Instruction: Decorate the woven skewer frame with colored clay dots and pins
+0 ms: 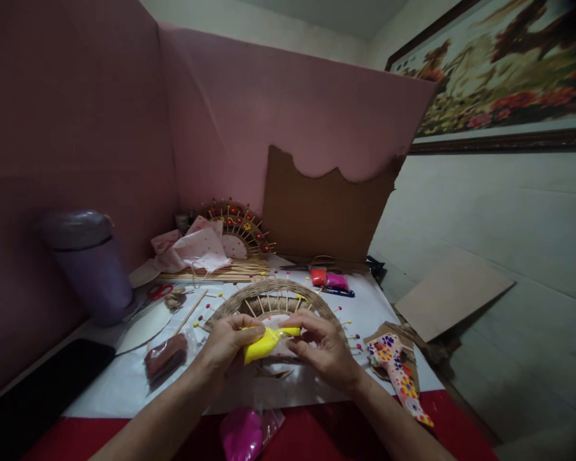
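My left hand pinches the fat end of a bright yellow packet of modelling clay. Fingers of my right hand close on its narrow, twisted end. Under both hands lies a half-round fan-shaped piece with a twine-wrapped rim, thin wooden sticks and pins with coloured heads around the edge. My hands and the packet hide part of its middle. A brown clay packet rests left of my left hand. Near the front edge lies a magenta clay packet.
A purple tumbler and a black flat object stand at left. Behind are pink cloth, wooden sticks, a decorated half-round piece, and red and pink packets. A flowered shape lies right.
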`<state>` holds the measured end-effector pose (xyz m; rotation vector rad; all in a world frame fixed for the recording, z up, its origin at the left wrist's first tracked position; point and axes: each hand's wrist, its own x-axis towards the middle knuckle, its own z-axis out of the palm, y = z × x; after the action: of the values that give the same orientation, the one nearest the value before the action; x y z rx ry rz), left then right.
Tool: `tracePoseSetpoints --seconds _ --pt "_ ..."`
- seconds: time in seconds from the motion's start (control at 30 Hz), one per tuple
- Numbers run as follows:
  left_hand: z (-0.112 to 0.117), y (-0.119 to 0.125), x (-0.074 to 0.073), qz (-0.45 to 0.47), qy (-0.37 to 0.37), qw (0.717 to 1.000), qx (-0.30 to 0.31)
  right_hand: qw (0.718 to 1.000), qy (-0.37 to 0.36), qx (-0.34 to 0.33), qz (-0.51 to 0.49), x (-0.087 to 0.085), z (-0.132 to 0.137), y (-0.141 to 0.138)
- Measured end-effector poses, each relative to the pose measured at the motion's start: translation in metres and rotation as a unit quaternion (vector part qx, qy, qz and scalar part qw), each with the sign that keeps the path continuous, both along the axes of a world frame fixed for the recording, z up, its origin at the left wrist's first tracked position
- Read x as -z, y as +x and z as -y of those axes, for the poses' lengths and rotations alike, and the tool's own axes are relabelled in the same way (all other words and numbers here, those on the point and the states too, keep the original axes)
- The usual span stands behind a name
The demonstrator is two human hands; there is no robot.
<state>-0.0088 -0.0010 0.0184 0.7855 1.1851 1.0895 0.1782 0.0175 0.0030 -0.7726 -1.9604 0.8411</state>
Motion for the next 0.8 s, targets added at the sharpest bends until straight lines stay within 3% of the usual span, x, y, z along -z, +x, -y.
tracePoseSetpoints --seconds 0.2,0.33,0.47,0.53,0.7,0.8 --pt "0.001 0.005 0.004 0.051 0.024 0.998 0.011 0.999 0.035 -0.012 -0.003 0.001 0.003 -0.003" --pt "0.000 0.004 0.009 0.029 0.024 0.999 0.019 0.998 0.051 -0.032 0.006 0.005 0.004 -0.006" --pt "0.002 0.006 0.004 0.004 0.012 1.000 0.019 0.997 0.069 -0.029 0.016 0.005 0.005 -0.008" --pt "0.003 0.007 0.002 0.005 0.011 1.000 0.016 0.999 0.034 -0.009 -0.007 0.006 0.005 -0.008" --pt "0.002 0.006 0.001 0.038 0.025 0.999 0.015 0.976 -0.174 -0.007 -0.127 0.010 0.000 -0.007" --pt "0.001 0.004 0.002 0.024 0.029 0.999 0.003 0.982 -0.146 0.001 -0.120 0.009 0.000 -0.006"
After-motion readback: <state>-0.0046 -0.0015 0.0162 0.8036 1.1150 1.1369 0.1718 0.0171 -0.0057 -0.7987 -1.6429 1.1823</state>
